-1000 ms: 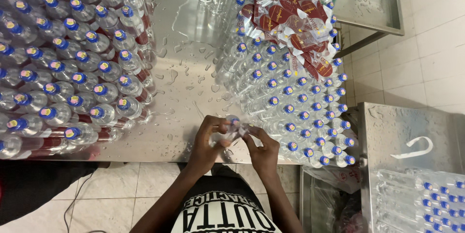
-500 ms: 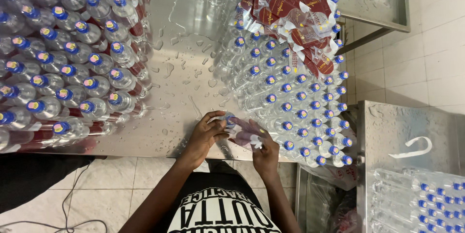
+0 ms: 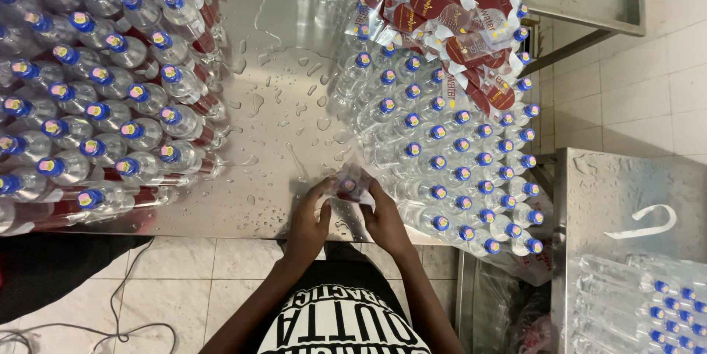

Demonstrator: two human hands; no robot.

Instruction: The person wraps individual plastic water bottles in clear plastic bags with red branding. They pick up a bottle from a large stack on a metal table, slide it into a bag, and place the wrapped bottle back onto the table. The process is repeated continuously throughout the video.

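Two hands meet at the near edge of the wet steel tabletop (image 3: 294,52): the left hand (image 3: 308,223) and right hand (image 3: 384,220) both close their fingers on one plastic water bottle (image 3: 346,183), between stacked capped bottles (image 3: 103,89) and unlabelled bottles (image 3: 456,155).

I am seeing a wet strip of bare bench (image 3: 287,67) lying open ahead of my hands (image 3: 346,214), while labelled bottles (image 3: 103,96) are walling its left and unlabelled bottles (image 3: 449,148) are crowding its right.
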